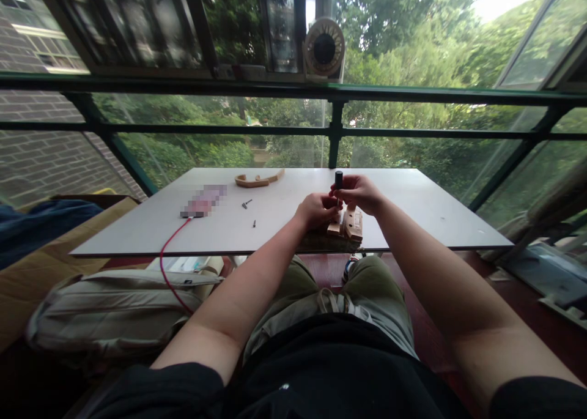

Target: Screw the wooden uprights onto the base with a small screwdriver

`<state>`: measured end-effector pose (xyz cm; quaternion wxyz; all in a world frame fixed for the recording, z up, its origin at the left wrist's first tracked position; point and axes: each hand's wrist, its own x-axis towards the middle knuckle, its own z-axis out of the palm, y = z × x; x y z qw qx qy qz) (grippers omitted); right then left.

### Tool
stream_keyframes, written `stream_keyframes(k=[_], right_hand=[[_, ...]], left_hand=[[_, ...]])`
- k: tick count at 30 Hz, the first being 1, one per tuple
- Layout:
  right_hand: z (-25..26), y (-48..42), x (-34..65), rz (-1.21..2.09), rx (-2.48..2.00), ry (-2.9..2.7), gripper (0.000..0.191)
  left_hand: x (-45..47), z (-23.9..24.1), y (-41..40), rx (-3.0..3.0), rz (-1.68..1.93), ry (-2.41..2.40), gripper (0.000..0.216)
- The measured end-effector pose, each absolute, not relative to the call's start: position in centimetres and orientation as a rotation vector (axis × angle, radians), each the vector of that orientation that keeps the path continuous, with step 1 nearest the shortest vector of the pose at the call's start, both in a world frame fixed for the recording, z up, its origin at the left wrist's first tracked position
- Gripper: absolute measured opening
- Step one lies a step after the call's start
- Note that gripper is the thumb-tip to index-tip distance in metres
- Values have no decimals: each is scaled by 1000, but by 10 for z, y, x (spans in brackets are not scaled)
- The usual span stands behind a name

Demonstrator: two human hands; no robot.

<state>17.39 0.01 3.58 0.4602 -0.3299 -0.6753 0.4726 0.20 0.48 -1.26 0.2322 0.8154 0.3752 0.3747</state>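
Note:
Near the front edge of the white table (pixel 413 211), my right hand (pixel 360 192) is closed round a black-handled screwdriver (pixel 339 179) that stands upright. My left hand (pixel 316 211) is closed on a wooden assembly (pixel 351 224) just below the tool and steadies it on the table. The screwdriver's tip is hidden behind my fingers. Two small dark screws (pixel 247 203) (pixel 254 223) lie loose on the table to the left of my hands. A curved wooden piece (pixel 257 179) rests near the far edge.
A blurred pinkish device (pixel 204 202) lies at the left of the table with a red cable (pixel 169 266) running off the front edge. A beige bag (pixel 114 309) sits on the floor at left. Glass panes and green railings (pixel 334 131) stand behind the table.

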Motion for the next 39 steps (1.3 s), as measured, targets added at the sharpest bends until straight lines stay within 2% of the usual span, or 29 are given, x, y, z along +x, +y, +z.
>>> stream_keyframes(k=[9,21,39], right_hand=[[37,-2,174,1091,-821,-1688,39],[30,5,179,1175,-685,-1663,32],[27,5,176,1091,-728,-1670,35]], left_hand=[[3,-11,7,2160,1103,942,36],[1,-10,6,2234,1047,993,33],[4,-14,10,2186,1072,1068,27]])
